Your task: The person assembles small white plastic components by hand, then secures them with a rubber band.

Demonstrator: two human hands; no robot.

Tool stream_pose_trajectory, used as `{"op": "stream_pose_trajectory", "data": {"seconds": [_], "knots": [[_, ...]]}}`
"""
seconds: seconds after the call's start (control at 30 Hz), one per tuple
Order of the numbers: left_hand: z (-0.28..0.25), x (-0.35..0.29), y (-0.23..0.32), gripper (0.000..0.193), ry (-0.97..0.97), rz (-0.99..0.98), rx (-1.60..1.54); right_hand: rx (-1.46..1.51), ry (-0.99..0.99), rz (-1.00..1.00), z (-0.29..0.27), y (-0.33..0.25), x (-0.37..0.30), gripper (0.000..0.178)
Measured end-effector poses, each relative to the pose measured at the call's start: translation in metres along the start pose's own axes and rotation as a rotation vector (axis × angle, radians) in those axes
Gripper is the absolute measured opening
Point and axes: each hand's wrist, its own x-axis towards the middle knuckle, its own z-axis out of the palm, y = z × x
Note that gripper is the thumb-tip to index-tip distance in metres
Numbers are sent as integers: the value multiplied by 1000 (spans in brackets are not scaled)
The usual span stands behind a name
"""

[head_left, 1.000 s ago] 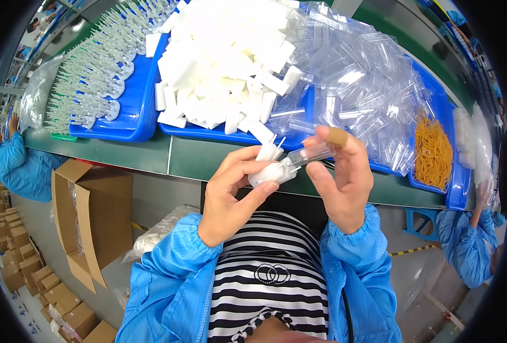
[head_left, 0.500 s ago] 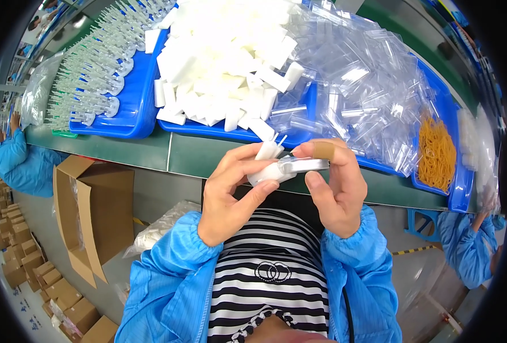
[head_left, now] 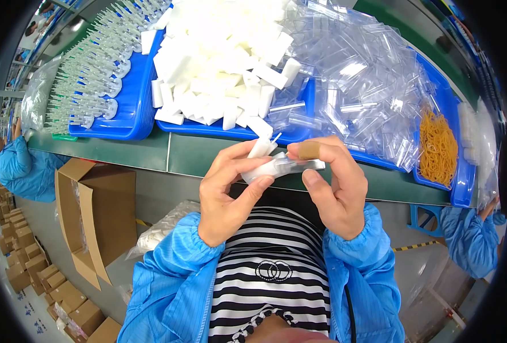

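Observation:
My left hand [head_left: 225, 197] is closed around a smooth white piece [head_left: 259, 171], its thumb pressed on the near side. Between the same hand's upper fingers a white foam block [head_left: 259, 148] stands up, with a thin white stem [head_left: 275, 138] beside it. A clear plastic sleeve [head_left: 300, 166] sits at the right end of the white piece. My right hand [head_left: 342, 186] pinches this sleeve loosely between thumb and forefinger, and a tan bandage [head_left: 309, 150] wraps that forefinger. How far the sleeve goes over the piece is hidden by the fingers.
Ahead on the green table [head_left: 193, 154] are blue trays of white foam blocks [head_left: 219, 63], clear sleeves [head_left: 362, 86] and yellow rubber bands [head_left: 437, 148]. White stemmed parts [head_left: 87, 86] fill the far left. An open carton [head_left: 107, 208] stands left; co-workers [head_left: 27, 166] sit at both sides.
The sleeve's right end has shifted slightly left, and my right fingers have closed in on it a little. My left hand keeps its hold on the white piece.

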Motion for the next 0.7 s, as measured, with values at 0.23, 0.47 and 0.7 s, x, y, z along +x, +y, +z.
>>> {"op": "stream_pose_trajectory", "data": {"seconds": [0.23, 0.47, 0.7], "knots": [[0, -2, 4, 28, 8, 34, 62, -73, 36, 8, 7, 0, 0, 30], [-1, -2, 3, 23, 4, 76, 73, -46, 92, 21, 11, 3, -2, 31], [-3, -3, 5, 22, -17, 119, 130, -27, 79, 34, 14, 3, 2, 30]]}}
